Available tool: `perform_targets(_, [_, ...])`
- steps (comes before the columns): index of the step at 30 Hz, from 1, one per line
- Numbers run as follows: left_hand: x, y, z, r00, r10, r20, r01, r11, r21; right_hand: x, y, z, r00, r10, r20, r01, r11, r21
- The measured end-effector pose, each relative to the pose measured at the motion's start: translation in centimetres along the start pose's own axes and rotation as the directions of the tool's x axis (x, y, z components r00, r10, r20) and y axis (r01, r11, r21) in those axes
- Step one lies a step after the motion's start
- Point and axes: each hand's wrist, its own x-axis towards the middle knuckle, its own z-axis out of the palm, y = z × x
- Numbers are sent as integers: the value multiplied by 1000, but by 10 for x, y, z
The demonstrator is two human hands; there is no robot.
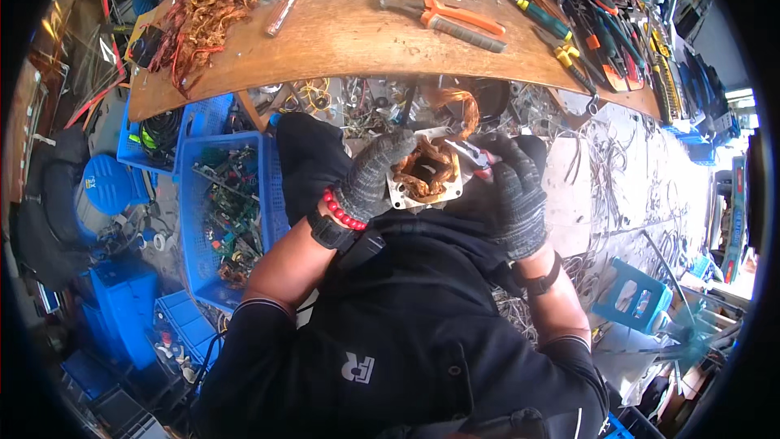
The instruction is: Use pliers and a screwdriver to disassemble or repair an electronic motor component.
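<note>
Between my knees is a motor stator with a square metal end plate (449, 193) and a ring of copper windings (419, 187) around a dark central hole. My left hand (367, 177), in a grey knit glove, is closed on the stator's left side. In my gloved right hand (518, 199) are pliers (481, 164) with red on the handles. Their jaws are at the windings' upper right edge; whether they grip wire I cannot tell. A loose bundle of copper wire (470, 112) curls up beyond the stator toward the bench.
Ahead, a wooden bench (349, 32) carries a heap of copper wire (213, 16), orange-handled pliers (463, 21) and several hand tools at right. A blue crate (188, 219) of circuit boards stands left. Scrap wire litters the floor; a teal crate (632, 296) lies right.
</note>
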Motion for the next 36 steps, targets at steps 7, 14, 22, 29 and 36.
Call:
perform_targets(7, [-5,10,20,990,39,135,-115,778,618,-6,6,-33,989,-119,83,127,988,-86])
perform_targets(14, [-5,13,32,995,80,53,-89,566,819,-2,16,-46,963,-122,240,129,992,-13])
perform_targets(22, [-5,19,36,900,-108,423,-394,-618,680,28,16,-71,853,-157,498,312,918,-245])
perform_targets(29, [-1,12,62,993,25,118,-101,-362,927,64,6,-76,701,-53,711,306,923,-233])
perform_targets(36, [6,4,39,991,47,126,-110,-258,960,91,-11,-86,643,114,757,283,883,-374])
